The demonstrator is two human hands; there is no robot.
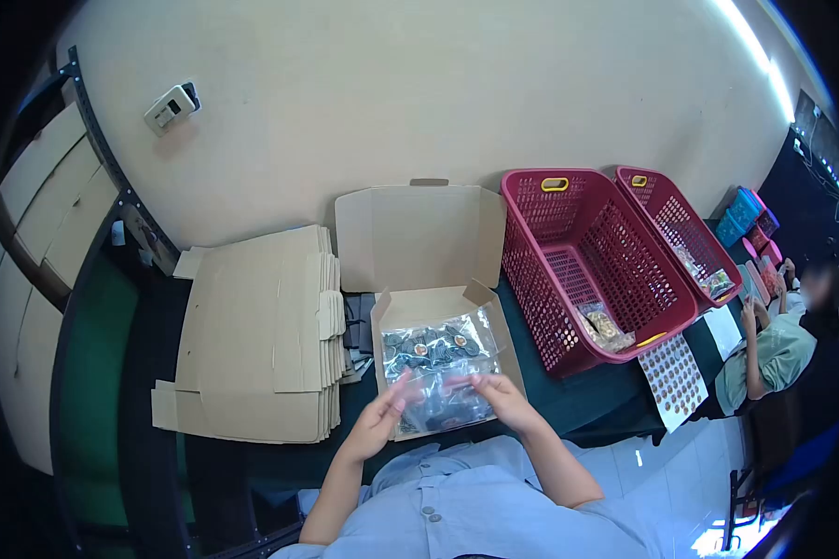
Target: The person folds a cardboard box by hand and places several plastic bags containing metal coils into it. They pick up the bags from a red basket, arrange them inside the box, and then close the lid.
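Observation:
An open cardboard box (pixel 515 373) stands in front of me with its lid (pixel 419 238) raised against the wall. Inside lie clear plastic packets (pixel 429 347) of dark items, a few with round orange-and-white spots. Over the box's near part, I hold a clear plastic bag (pixel 443 399) with dark contents that I cannot make out. My left hand (pixel 378 421) is closed at the bag's left edge, its fingertips slightly blurred. On the opposite edge, my right hand (pixel 507 401) pinches the plastic between thumb and fingers.
Flattened cardboard boxes (pixel 252 335) are stacked at left, beside dark folded pieces (pixel 357 321). Two red baskets (pixel 555 307) (pixel 685 219) at right hold packets. A sheet of round stickers (pixel 674 380) hangs over the table edge. Another person (pixel 774 354) sits at far right.

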